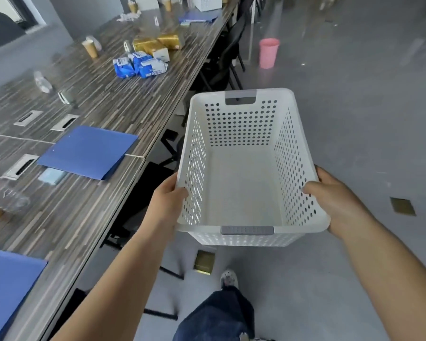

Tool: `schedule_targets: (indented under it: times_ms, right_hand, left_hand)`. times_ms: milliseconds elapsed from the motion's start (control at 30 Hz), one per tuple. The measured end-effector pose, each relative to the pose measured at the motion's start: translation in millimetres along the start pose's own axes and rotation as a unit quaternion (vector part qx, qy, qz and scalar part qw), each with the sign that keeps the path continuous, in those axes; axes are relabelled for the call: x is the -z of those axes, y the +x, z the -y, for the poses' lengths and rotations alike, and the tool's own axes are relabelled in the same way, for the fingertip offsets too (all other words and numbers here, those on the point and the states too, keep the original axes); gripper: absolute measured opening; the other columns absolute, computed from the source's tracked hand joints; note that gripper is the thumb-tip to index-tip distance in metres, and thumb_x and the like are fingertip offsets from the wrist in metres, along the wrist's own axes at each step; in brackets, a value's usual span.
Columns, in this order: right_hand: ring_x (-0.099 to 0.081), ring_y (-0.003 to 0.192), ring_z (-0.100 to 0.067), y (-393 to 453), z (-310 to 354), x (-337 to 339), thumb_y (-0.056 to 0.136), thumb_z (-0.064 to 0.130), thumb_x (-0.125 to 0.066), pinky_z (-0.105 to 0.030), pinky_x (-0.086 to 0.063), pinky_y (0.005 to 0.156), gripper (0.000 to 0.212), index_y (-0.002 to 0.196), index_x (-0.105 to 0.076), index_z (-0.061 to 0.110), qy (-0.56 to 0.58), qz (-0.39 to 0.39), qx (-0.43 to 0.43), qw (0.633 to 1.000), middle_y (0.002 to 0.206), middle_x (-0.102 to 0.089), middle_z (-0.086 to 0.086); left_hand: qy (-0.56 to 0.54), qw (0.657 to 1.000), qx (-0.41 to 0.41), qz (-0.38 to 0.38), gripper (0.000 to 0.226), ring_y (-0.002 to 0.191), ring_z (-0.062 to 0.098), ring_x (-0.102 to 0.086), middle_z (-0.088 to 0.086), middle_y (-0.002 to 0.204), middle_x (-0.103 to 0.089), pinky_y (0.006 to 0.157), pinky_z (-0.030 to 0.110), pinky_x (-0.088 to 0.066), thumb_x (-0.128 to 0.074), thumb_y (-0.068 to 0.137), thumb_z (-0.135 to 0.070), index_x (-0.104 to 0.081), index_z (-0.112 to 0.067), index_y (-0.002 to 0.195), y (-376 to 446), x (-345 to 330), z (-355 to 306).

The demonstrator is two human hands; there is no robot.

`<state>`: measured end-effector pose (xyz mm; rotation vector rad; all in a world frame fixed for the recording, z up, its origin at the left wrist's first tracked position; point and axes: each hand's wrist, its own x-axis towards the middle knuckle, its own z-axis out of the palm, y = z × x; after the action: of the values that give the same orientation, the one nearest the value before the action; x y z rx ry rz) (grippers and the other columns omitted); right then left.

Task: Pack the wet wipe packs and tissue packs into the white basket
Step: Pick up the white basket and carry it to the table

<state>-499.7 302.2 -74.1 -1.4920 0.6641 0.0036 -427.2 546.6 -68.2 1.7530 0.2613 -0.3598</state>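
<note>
The fingers (183,192) of the left hand (166,200) are curled over the left rim of the white basket (241,193), with the thumb hooked inside against the perforated wall, and the right hand (335,200) is clamped in the same way on the right rim, its thumb pressed inside and the remaining fingers hidden beneath the outer wall. The basket is thus held by both hands in the air, over the grey floor (354,119) and just beside the edge of the long desk (89,99); it is not resting on anything. Nothing is seen inside it: the bare bottom and all four perforated walls are visible. Farther along the desk, well apart from the basket, the blue-and-white wet wipe packs (139,65) lie in a loose cluster, and just behind them, touching or nearly so, the gold tissue packs (155,44) are heaped. A blue folder (87,152) lies on the desk between the hands and the packs, and a pink bin (268,52) stands on the floor beyond. It is judged that the packing itself has not begun: every pack visible is yet to be placed, and the basket would first need to be brought near the packs.
</note>
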Motion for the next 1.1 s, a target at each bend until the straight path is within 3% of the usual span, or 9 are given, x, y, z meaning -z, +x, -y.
schedule_targets:
  times_ms: [100,233,367,500,700,800,967,1100]
  right_hand:
    - [-0.063,0.090,-0.019,48.4,23.4,0.9,0.087,-0.006,-0.036,-0.037,-0.050,0.081,0.049,0.101,-0.059,0.035,0.003,-0.008,-0.006,1.000,0.096,-0.066,0.007]
    - [-0.063,0.089,-0.018,106.7,56.6,5.9,0.088,-0.007,-0.036,-0.035,-0.050,0.075,0.050,0.105,-0.058,0.035,0.013,-0.016,-0.004,1.000,0.095,-0.066,0.008]
    - [-0.065,0.087,-0.018,157.7,84.9,7.8,0.087,-0.008,-0.035,-0.036,-0.052,0.080,0.051,0.103,-0.061,0.033,0.017,-0.018,0.002,1.000,0.096,-0.069,0.006]
    - [-0.065,0.083,-0.016,213.1,110.7,12.6,0.088,-0.009,-0.035,-0.031,-0.050,0.068,0.052,0.095,-0.063,0.035,0.009,-0.003,0.009,1.000,0.091,-0.069,0.008]
    - [-0.064,0.091,-0.020,346.1,155.5,18.6,0.087,-0.007,-0.036,-0.035,-0.051,0.080,0.050,0.105,-0.061,0.032,-0.034,0.067,0.017,0.997,0.101,-0.069,0.003]
    - [-0.064,0.088,-0.020,411.0,184.7,18.0,0.088,-0.007,-0.036,-0.033,-0.050,0.076,0.050,0.093,-0.062,0.035,-0.058,0.117,0.022,0.991,0.096,-0.068,0.004]
    - [-0.062,0.079,-0.020,497.3,231.8,4.8,0.089,-0.006,-0.037,-0.031,-0.047,0.069,0.045,0.087,-0.062,0.033,-0.103,0.196,0.012,0.975,0.090,-0.067,0.002]
    - [-0.061,0.079,-0.018,544.3,253.1,-29.8,0.090,-0.006,-0.037,-0.029,-0.047,0.068,0.046,0.098,-0.062,0.032,-0.138,0.271,0.020,0.952,0.089,-0.066,0.005]
  left_hand:
    - [-0.007,1.000,0.006,0.000,0.048,0.073,0.019,-0.061,-0.006,0.077,-0.067,0.077,0.036,-0.049,-0.040,0.087,0.005,-0.064,-0.034,0.074,47.3,-17.7,-22.9]
    - [-0.012,1.000,0.008,0.017,0.056,0.080,0.024,-0.063,-0.004,0.080,-0.069,0.082,0.041,-0.051,-0.040,0.085,0.005,-0.069,-0.040,0.069,103.3,-39.1,-53.3]
    - [-0.018,1.000,0.006,0.020,0.051,0.075,0.022,-0.063,-0.005,0.077,-0.070,0.075,0.036,-0.052,-0.039,0.085,0.006,-0.067,-0.036,0.075,156.3,-59.4,-84.7]
    - [-0.024,1.000,0.010,0.015,0.046,0.073,0.024,-0.058,0.002,0.079,-0.066,0.071,0.034,-0.046,-0.040,0.084,0.006,-0.064,-0.032,0.072,201.1,-80.1,-104.8]
    - [-0.071,0.994,0.038,-0.069,0.049,0.068,0.021,-0.056,-0.005,0.070,-0.066,0.067,0.031,-0.045,-0.041,0.086,0.006,-0.065,-0.035,0.073,279.7,-127.6,-133.0]
    - [-0.092,0.988,0.051,-0.109,0.049,0.068,0.021,-0.059,-0.008,0.065,-0.069,0.068,0.032,-0.047,-0.040,0.086,0.006,-0.067,-0.034,0.076,313.5,-149.7,-153.8]
    - [-0.119,0.975,0.072,-0.173,0.048,0.079,0.026,-0.063,0.003,0.086,-0.072,0.077,0.039,-0.050,-0.036,0.083,0.006,-0.069,-0.028,0.089,351.4,-173.2,-186.4]
    - [-0.158,0.948,0.101,-0.255,0.047,0.068,0.021,-0.064,-0.001,0.078,-0.072,0.070,0.034,-0.051,-0.037,0.086,0.006,-0.068,-0.029,0.091,369.6,-171.5,-195.4]
